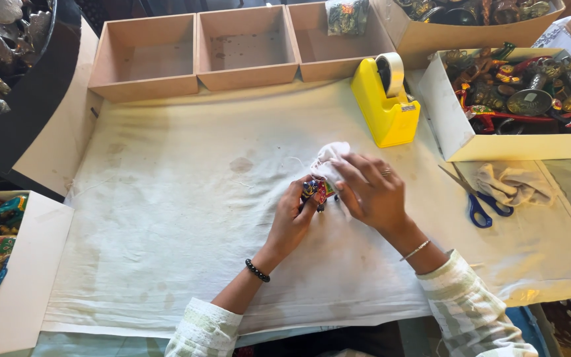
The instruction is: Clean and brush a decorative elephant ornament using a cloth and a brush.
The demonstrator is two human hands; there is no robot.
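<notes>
Both our hands meet mid-cloth: our left hand [294, 215] grips a small painted figurine [314, 192], our right hand [373, 192] just beside it clutches a white rag [330, 157] against it, leaving the figurine mostly uncovered, wrapping seemingly barely begun.

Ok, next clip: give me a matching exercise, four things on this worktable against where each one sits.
Things:
1. yellow plastic tape dispenser
2. blue-handled scissors
3. small multicoloured painted figurine
4. three-compartment wooden tray

Places:
A. along the far edge of the stained white cloth
B. between the left hand and right hand, partly wrapped in white cloth
C. beside a crumpled beige rag, at the right
D. just left of the white box of painted metal items

Pairs: 1-D, 2-C, 3-B, 4-A
</notes>
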